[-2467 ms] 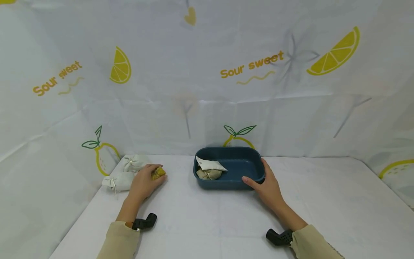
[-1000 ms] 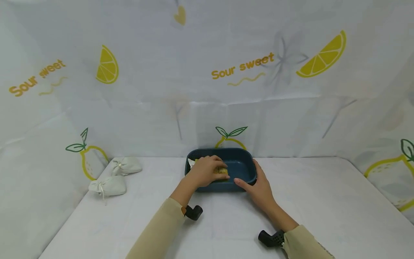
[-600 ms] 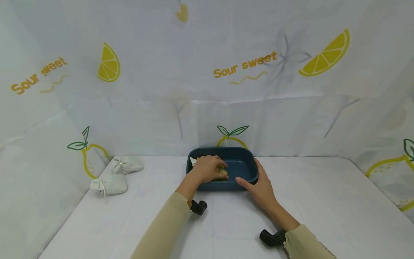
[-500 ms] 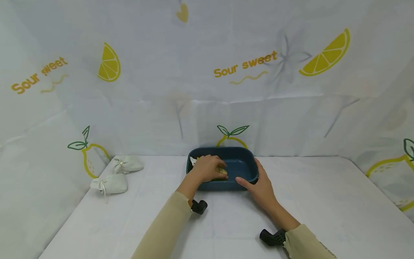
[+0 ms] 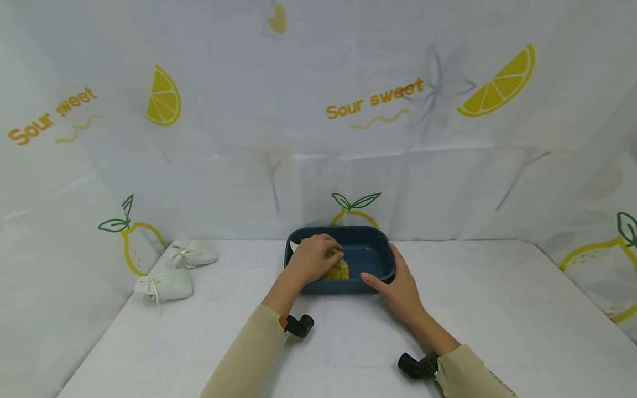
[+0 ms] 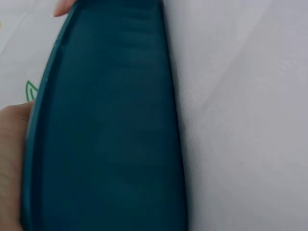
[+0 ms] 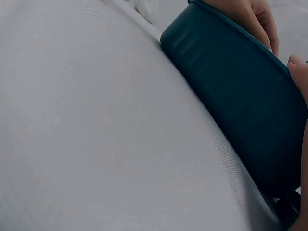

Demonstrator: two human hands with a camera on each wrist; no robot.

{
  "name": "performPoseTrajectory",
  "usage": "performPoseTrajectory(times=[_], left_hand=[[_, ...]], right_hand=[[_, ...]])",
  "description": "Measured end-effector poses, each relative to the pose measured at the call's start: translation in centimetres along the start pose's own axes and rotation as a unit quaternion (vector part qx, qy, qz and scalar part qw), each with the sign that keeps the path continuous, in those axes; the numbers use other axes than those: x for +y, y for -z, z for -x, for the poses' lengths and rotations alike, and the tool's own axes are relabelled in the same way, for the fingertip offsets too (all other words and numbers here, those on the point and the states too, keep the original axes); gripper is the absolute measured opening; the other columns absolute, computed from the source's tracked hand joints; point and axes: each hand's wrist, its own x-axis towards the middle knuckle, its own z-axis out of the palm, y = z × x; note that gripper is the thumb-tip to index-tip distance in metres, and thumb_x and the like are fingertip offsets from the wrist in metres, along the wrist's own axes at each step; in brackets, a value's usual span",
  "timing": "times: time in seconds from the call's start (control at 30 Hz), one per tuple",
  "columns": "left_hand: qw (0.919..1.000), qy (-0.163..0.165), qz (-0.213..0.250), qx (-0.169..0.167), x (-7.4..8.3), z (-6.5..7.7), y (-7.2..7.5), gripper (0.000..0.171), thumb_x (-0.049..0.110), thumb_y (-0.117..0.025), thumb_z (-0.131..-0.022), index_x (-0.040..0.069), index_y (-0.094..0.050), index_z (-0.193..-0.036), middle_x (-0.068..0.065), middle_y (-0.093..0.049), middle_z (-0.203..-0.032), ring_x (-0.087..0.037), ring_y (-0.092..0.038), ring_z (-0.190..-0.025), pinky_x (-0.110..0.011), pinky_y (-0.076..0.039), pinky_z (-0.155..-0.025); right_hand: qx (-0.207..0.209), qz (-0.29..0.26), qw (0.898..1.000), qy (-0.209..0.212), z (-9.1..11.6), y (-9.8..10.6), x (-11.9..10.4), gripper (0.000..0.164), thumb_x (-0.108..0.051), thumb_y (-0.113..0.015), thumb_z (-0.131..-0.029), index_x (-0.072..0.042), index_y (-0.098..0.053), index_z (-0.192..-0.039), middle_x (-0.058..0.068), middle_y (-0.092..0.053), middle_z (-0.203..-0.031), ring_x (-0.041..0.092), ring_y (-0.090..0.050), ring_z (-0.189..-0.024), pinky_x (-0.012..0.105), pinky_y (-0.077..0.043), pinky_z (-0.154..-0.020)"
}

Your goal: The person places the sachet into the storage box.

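A dark blue rectangular tub stands at the back middle of the table. My left hand is inside its left half, fingers loosely bent just above a small yellow pouch-like thing. Whether the fingertips still touch it is hard to tell. A corner of white cloth shows beside the hand; the rest of the tub's left contents is hidden. My right hand grips the tub's right end, thumb over the front rim, fingers round the side. In the right wrist view the tub's outer wall blocks the inside.
Two pale drawstring bags, a rear one and a front one, lie at the table's left edge. A white cloth covers the table. Behind the tub rises a lemon-printed curtain. Each wrist carries a black camera mount.
My left hand carried the yellow pouch from beside the pale bags into the tub's left half. Its fingers have since lifted, leaving more of the pouch showing. The right hand kept its grip.
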Motion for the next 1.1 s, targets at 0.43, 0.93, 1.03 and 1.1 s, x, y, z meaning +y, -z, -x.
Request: performPoseTrajectory(times=[0.43,0.93,1.03,1.1], left_hand=[[0.9914,-0.076,-0.023,0.104,-0.8,4.9,3.2,0.022,0.030,-0.069,-0.097,0.017,-0.076,-0.114,-0.001,-0.070,-0.124,-0.022,-0.066,-0.114,-0.041,-0.054,-0.098],[0.9883,0.020,-0.026,0.149,-6.1,9.1,6.3,0.023,0.025,-0.071,-0.096,0.014,-0.075,-0.115,-0.005,-0.068,-0.126,-0.028,-0.066,-0.115,-0.045,-0.056,-0.092],[0.9866,0.032,-0.034,0.156,-6.7,9.1,7.2,0.025,0.026,-0.071,-0.096,0.013,-0.075,-0.117,-0.007,-0.068,-0.127,-0.029,-0.066,-0.114,-0.046,-0.056,-0.091],[0.9848,0.041,-0.040,0.164,-7.2,9.3,7.8,0.025,0.026,-0.071,-0.096,0.012,-0.075,-0.116,-0.008,-0.068,-0.127,-0.031,-0.067,-0.113,-0.047,-0.057,-0.090]], right_hand=[[-0.012,0.008,1.000,-0.020,0.4,0.3,-0.6,0.105,-0.052,-0.070,-0.089,-0.017,-0.006,-0.165,0.016,-0.013,-0.171,0.040,-0.015,-0.157,0.066,-0.020,-0.122],[-0.016,0.003,1.000,-0.007,0.1,0.0,0.0,0.106,-0.052,-0.072,-0.089,-0.015,-0.008,-0.164,0.017,-0.014,-0.170,0.041,-0.017,-0.157,0.066,-0.022,-0.121],[-0.012,0.003,1.000,-0.003,0.0,0.1,0.0,0.106,-0.052,-0.072,-0.089,-0.016,-0.007,-0.165,0.016,-0.015,-0.170,0.041,-0.017,-0.156,0.067,-0.022,-0.121],[-0.011,0.005,1.000,-0.004,0.0,0.2,0.0,0.106,-0.052,-0.071,-0.089,-0.016,-0.007,-0.165,0.017,-0.014,-0.170,0.042,-0.017,-0.156,0.067,-0.022,-0.121]])
